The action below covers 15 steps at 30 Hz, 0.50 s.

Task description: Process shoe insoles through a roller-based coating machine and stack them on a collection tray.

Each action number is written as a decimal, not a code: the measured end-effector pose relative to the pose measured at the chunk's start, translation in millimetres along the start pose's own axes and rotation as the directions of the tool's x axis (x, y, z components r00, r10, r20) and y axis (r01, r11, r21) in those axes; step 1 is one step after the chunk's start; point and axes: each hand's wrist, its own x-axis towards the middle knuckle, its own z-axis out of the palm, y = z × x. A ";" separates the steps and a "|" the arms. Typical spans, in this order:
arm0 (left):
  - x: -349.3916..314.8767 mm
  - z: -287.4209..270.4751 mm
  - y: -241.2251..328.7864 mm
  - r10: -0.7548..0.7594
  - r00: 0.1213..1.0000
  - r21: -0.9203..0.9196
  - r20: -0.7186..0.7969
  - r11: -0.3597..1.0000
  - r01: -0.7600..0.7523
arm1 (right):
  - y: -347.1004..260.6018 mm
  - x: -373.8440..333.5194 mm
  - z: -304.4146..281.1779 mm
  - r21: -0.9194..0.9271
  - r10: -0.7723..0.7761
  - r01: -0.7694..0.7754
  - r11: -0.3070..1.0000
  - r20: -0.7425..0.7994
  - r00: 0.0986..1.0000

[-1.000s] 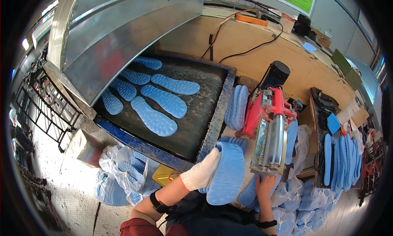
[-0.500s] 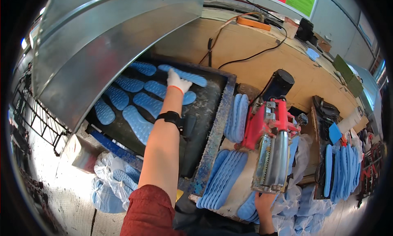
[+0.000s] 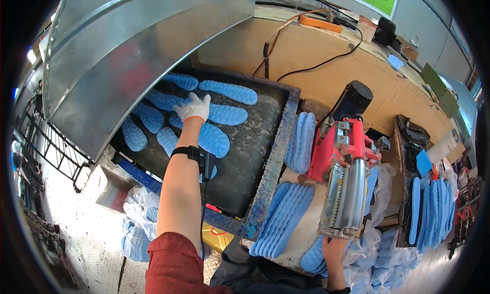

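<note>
My left hand point(image 3: 192, 109), in a white knitted glove, reaches over a dark conveyor belt point(image 3: 245, 161) with its fingers spread. It lies over blue textured insoles, its fingertips by one pointing right point(image 3: 227, 115) and its wrist by a broad one point(image 3: 213, 140). Behind it, another long blue insole point(image 3: 228, 91) rests flat. Several more lie to the left, partly under the sheet-metal hood. My bare right hand point(image 3: 334, 249) is under the front end of a red roller machine point(image 3: 342, 161), next to a pile of blue insoles point(image 3: 314, 256). The machine hides its fingers.
A blue paint-worn frame point(image 3: 275, 161) edges the belt. The metal hood point(image 3: 148, 54) slants over its left side. Stacked insoles point(image 3: 283, 220) stand beside the machine. More insoles fill a rack point(image 3: 433, 212) at right, and plastic bags point(image 3: 140, 207) sit on the floor.
My left hand has moved from the far insole toward the belt's middle, its fingers now spread. The far insole lies flat, and nearer ones have shifted. My right hand stays by the machine.
</note>
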 end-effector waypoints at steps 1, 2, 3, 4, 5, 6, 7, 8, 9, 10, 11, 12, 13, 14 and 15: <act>0.3 4.3 -2.9 0.007 0.993 0.037 0.117 0.999 -0.012 | -0.8 0.3 0.9 0.001 0.000 0.000 1.000 -0.002 1.000; 2.2 7.7 -4.9 0.008 0.993 0.036 0.115 0.999 -0.013 | -1.7 1.1 1.4 0.015 -0.004 0.004 1.000 0.001 1.000; -1.2 9.4 -2.1 0.045 0.993 0.019 0.107 0.999 -0.047 | -1.0 -0.2 -1.3 0.023 -0.003 0.003 1.000 0.008 1.000; -4.4 10.8 1.1 0.081 0.992 0.002 0.098 0.997 -0.082 | -1.1 -0.8 -4.4 0.016 0.002 -0.003 1.000 0.010 1.000; -7.6 11.9 4.9 0.088 0.991 -0.001 0.103 0.996 -0.089 | -2.1 -0.5 -7.8 0.025 0.000 -0.001 1.000 0.030 1.000; -9.8 10.8 11.0 0.077 0.989 0.027 0.128 0.996 -0.082 | -2.3 1.4 -10.8 0.035 -0.002 0.000 0.999 0.046 0.999; -12.3 9.0 16.5 0.067 0.986 0.057 0.152 0.995 -0.076 | -1.6 1.3 -11.1 0.029 0.006 -0.007 1.000 0.042 0.999; -14.7 5.5 17.5 0.077 0.985 0.053 0.152 0.995 -0.086 | -0.4 0.6 -9.2 0.077 0.004 -0.004 0.997 0.008 1.000; -22.2 -1.1 20.2 0.119 0.986 0.024 0.116 0.992 -0.122 | -0.4 -1.0 -15.1 0.117 0.014 -0.012 0.993 -0.023 1.000; -29.3 -9.5 20.5 0.159 0.984 -0.004 0.079 0.987 -0.159 | -1.3 1.6 -19.4 0.103 0.035 -0.032 0.994 -0.023 0.999; -35.4 -20.2 9.6 0.216 0.976 -0.047 -0.029 0.975 -0.217 | -11.8 12.1 -30.9 0.180 0.044 -0.057 0.982 0.071 0.997; -50.1 -43.0 13.3 0.262 0.965 -0.123 0.016 0.958 -0.258 | -17.0 19.9 -41.4 0.238 0.071 -0.109 0.965 0.161 0.984; -65.5 -44.5 7.6 0.364 0.915 -0.219 -0.176 0.891 -0.397 | -18.2 23.8 -38.6 0.218 0.098 -0.124 0.968 0.125 0.987; -78.8 -40.3 3.3 0.395 0.866 -0.307 -0.306 0.820 -0.482 | -13.4 23.9 -28.1 0.194 0.128 -0.142 0.971 0.087 0.988; -106.4 -47.8 8.1 0.419 0.826 -0.430 -0.378 0.710 -0.557 | 0.0 21.3 -14.0 0.276 0.158 -0.168 0.946 0.061 0.986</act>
